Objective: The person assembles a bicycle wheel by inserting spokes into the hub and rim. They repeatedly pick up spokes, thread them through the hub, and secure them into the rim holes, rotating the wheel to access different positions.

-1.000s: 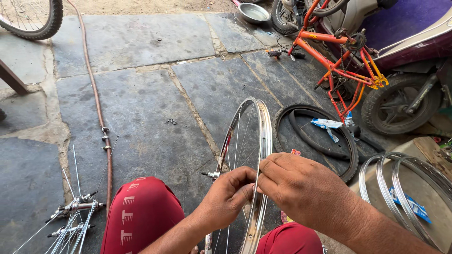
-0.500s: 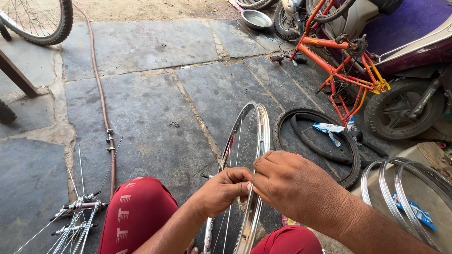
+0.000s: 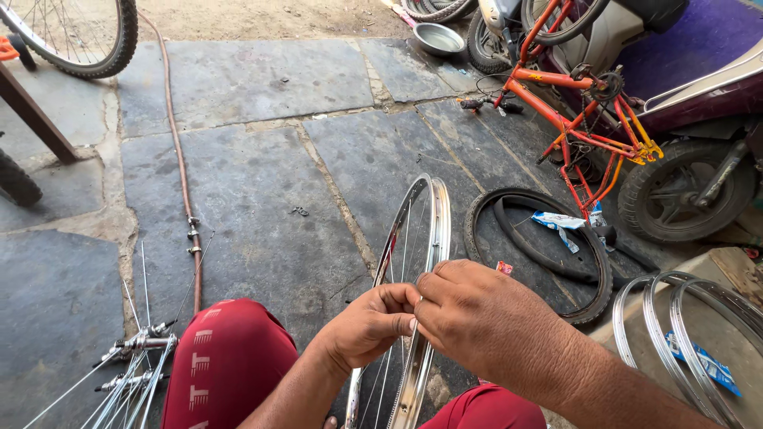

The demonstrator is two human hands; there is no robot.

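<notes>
Chrome bicycle wheel rim stood upright between red-trousered knees; left hand and right hand both pinched closed on its near edge, fingertips touching.

The scene is bright, in soft daylight, without hard shadows on the stone floor. The sandy ground at the top is the lightest part. The chrome wheel rim shows small glare along its edge. The picture is sharp in the middle. Near the edges the lines bend a little, from the wide lens.
</notes>
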